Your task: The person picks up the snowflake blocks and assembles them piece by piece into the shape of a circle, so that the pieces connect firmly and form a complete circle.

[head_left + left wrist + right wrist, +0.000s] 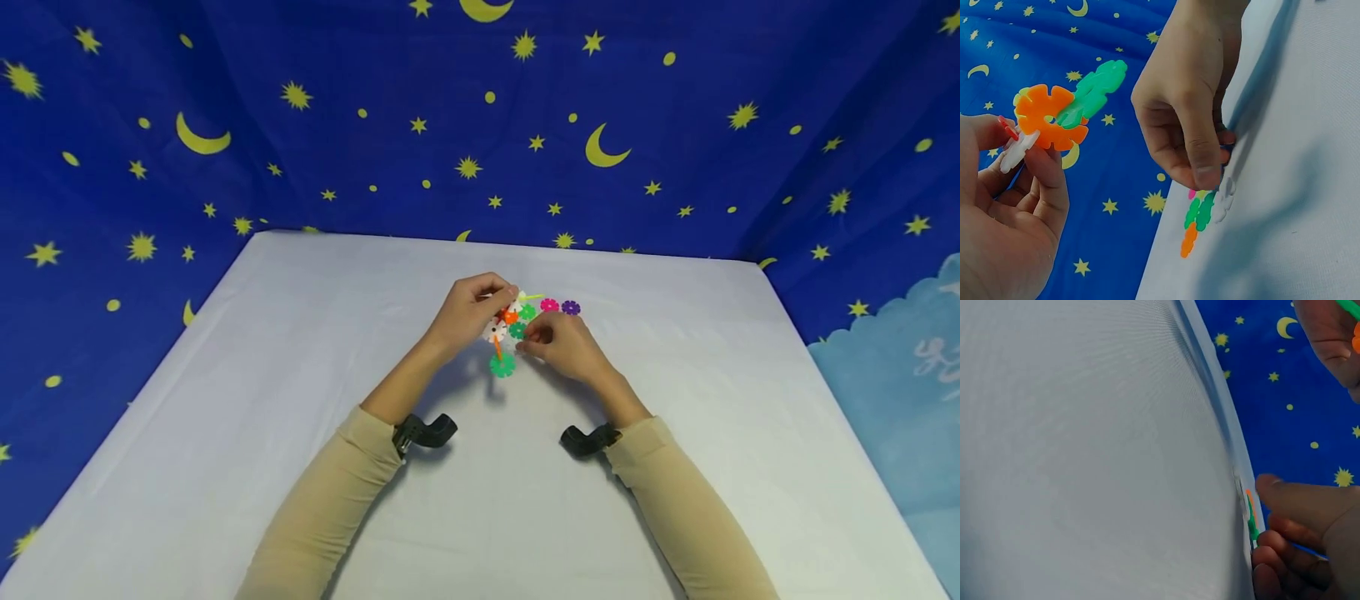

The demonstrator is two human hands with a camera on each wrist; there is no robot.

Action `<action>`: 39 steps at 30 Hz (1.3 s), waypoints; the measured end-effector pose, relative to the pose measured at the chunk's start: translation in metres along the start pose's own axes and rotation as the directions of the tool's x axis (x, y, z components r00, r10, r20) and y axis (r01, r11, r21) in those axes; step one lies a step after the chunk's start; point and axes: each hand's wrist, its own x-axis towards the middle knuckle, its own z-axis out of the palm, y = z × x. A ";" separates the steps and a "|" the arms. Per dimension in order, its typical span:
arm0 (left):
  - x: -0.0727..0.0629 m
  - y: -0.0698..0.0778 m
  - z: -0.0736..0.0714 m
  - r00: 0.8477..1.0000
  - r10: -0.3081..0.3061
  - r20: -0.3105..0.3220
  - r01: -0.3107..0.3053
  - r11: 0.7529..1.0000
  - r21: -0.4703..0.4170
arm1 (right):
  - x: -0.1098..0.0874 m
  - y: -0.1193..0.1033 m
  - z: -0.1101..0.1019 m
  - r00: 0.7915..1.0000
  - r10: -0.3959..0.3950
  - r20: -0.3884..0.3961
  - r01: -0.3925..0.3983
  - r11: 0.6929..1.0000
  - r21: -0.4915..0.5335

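Blue star-and-moon cloth (247, 50) behind the white table (225, 433) on my feed.
Left to right, I see the left hand (468, 317) pinching joined flower-shaped discs (1035, 117) above the table, loose green discs (1204, 211) and a pink disc (550, 305) lying on it, the right hand (567, 348) with thumb parted from bent fingers, contact unclear, then a purple disc (572, 307).

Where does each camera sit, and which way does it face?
Head: on the head, facing forward and down at the white table; sleeves, left grip and right grip show.
Left wrist: on that wrist, facing the left grip's joined discs; both grips show.
Right wrist: on that wrist, facing the table; right grip lower right, part of the left grip upper right.
Head and left-wrist views share the joined discs and blue curtain.
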 end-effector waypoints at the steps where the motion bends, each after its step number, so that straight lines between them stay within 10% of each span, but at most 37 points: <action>1: 0.000 0.000 0.000 1.000 0.001 0.002 -0.001 1.000 0.002 | -0.001 0.000 0.001 1.000 -0.001 -0.002 0.001 1.000 -0.015; 39: 0.000 0.002 0.002 1.000 -0.021 0.005 0.021 0.998 0.059 | -0.004 -0.005 0.010 1.000 0.010 0.028 -0.009 0.998 -0.056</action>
